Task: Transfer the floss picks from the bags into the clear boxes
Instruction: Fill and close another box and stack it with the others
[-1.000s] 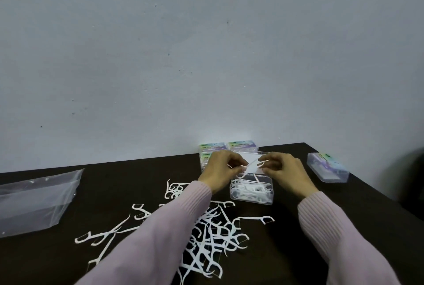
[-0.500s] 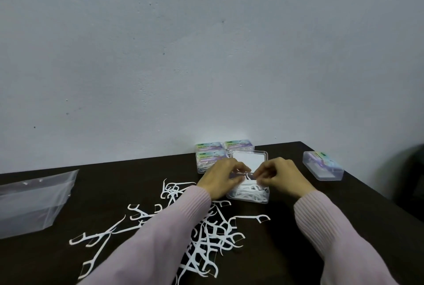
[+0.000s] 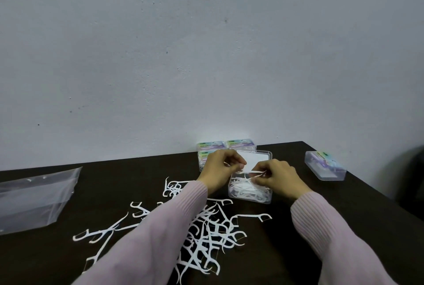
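Observation:
An open clear box [image 3: 250, 194] holding white floss picks stands on the dark table, its lid [image 3: 263, 157] tipped back behind it. Over the box my left hand [image 3: 219, 170] and my right hand [image 3: 278, 177] both pinch a white floss pick [image 3: 251, 172] between their fingertips. Several loose floss picks [image 3: 206, 232] lie scattered on the table in front of the box, partly hidden by my left sleeve. A clear plastic bag [image 3: 32, 200] lies flat at the far left.
Three closed boxes with coloured labels [image 3: 226, 146] sit against the wall behind the open box. Another closed clear box [image 3: 324, 167] stands at the right, near the table's [image 3: 344, 204] right edge. A grey wall rises right behind the table.
The view has shifted slightly. Both hands stay over the open box; the pick they hold now lies more level between the fingertips, just above the box's contents.

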`<control>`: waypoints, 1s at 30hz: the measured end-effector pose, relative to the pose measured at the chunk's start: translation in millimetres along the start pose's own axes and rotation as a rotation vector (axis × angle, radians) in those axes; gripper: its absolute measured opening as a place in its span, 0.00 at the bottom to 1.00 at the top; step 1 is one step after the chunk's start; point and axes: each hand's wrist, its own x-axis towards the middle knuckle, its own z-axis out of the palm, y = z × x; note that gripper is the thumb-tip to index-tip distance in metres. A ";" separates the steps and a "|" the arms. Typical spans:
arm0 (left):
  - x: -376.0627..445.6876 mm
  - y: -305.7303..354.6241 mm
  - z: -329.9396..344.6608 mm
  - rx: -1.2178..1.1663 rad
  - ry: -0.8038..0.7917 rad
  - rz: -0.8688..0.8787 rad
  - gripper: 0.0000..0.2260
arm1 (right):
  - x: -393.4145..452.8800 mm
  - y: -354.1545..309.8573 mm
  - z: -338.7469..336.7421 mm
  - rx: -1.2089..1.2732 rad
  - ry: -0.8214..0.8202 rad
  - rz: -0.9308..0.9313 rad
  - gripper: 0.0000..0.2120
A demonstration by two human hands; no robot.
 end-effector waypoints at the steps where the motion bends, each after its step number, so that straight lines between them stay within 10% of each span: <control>1: 0.0 -0.7 0.3 -0.028 0.015 -0.013 0.04 | -0.6 0.3 -0.3 -0.021 -0.007 0.009 0.13; 13: -5.0 -8.1 0.1 -0.061 0.041 -0.054 0.05 | 0.2 4.7 1.0 0.057 0.159 -0.027 0.03; 30: -13.9 -12.5 -2.4 0.029 -0.070 -0.044 0.10 | -0.9 2.5 7.8 -0.077 -0.004 -0.054 0.07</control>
